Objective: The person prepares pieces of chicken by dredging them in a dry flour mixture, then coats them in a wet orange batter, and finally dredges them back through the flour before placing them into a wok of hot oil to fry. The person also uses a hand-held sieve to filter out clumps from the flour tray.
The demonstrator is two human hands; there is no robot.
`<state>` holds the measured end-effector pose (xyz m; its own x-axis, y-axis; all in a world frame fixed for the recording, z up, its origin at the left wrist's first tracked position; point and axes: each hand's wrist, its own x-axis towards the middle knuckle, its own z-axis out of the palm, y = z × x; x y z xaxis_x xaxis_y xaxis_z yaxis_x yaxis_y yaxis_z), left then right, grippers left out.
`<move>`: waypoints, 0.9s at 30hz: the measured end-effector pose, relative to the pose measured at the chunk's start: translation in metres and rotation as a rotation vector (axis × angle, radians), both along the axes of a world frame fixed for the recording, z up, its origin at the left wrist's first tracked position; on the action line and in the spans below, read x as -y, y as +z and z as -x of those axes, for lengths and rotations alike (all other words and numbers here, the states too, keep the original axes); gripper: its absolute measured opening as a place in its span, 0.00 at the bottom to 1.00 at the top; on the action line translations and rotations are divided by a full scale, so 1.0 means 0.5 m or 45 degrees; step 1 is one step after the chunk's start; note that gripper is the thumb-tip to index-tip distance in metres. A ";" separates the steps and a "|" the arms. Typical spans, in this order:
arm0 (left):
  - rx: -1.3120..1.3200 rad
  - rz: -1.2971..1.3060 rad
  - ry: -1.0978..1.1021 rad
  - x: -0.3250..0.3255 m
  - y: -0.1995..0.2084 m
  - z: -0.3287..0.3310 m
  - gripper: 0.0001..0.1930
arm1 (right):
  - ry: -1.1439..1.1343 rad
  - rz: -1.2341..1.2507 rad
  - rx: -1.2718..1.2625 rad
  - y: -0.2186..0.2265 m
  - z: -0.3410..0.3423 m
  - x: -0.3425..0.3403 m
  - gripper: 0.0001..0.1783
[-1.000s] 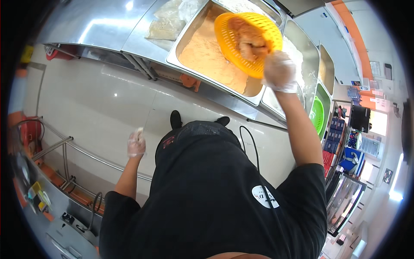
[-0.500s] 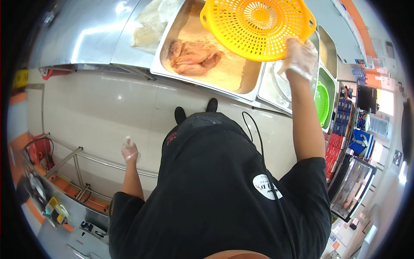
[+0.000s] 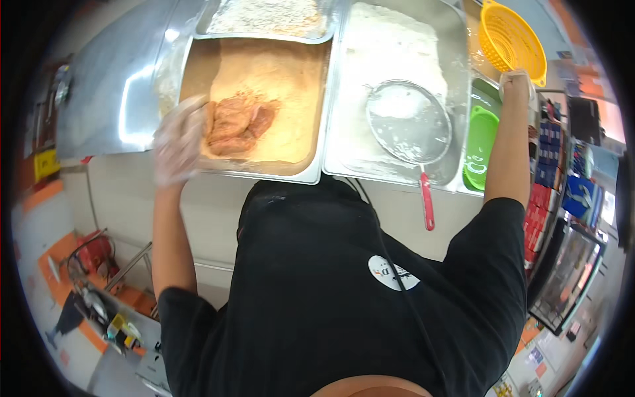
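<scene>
My right hand [image 3: 517, 83], in a clear plastic glove, is closed at the lower rim of a yellow plastic colander [image 3: 512, 40], tilted on its side at the far right. My left hand [image 3: 180, 139], gloved too and smeared by motion, is over the left edge of a metal pan [image 3: 307, 171]. Right beside its fingers lies a heap of raw, reddish-orange marinated chicken pieces [image 3: 238, 124] on orange-tan powder [image 3: 284, 73]. Whether the left fingers touch the meat I cannot tell.
A neighbouring pan holds white flour [image 3: 390, 46] and a round mesh strainer [image 3: 410, 122], its red handle [image 3: 426, 202] jutting over the near edge. Behind is a smaller tray of floury crumbs [image 3: 264, 16]. A green basket [image 3: 481, 149] sits in a tray at right.
The yellow colander has moved right, away from above the pans, with my right hand at its rim. My left hand has come up from low at the left to beside the chicken.
</scene>
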<state>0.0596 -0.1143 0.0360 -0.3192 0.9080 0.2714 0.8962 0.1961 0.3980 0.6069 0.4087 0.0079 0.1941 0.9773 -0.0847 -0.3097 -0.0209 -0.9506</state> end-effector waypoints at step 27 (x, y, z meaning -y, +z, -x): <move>0.599 0.698 -0.387 -0.459 -0.324 0.096 0.27 | 0.749 0.560 0.691 -0.277 0.898 0.636 0.28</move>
